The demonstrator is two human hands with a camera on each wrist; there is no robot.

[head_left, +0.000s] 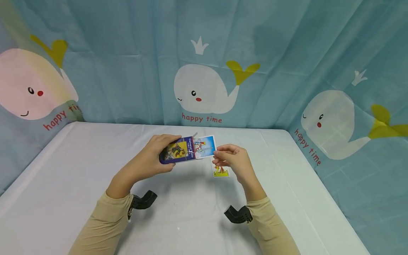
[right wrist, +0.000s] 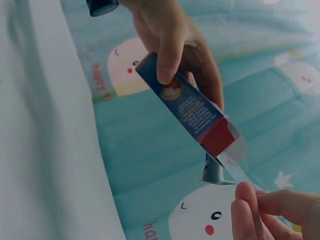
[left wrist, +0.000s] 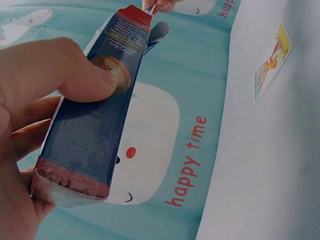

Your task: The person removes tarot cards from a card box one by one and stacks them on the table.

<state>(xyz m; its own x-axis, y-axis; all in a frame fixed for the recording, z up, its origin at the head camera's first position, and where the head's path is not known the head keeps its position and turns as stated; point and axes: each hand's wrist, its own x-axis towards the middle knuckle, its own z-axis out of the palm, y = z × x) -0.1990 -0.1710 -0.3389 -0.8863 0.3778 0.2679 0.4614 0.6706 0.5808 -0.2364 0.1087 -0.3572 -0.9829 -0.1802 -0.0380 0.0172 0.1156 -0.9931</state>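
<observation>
A dark blue tarot card box (head_left: 176,150) with a yellow picture panel is held above the table in my left hand (head_left: 156,152). The thumb (left wrist: 85,75) presses one narrow side, and the other fingers wrap the opposite side. The box's flaps stand open toward the right. Out of that end sticks a tarot card (head_left: 205,146) with a blue picture, its far part hidden inside the box. My right hand (head_left: 234,159) pinches the card's outer edge between thumb and fingers. Below that hand a second card (head_left: 221,172), with yellow at its near end, lies face up on the table.
A white cloth covers the table (head_left: 178,219). Behind and beside it hangs a blue curtain (head_left: 127,71) printed with whales. A black camera mount sits on each wrist, the left mount (head_left: 144,200) and the right mount (head_left: 238,214).
</observation>
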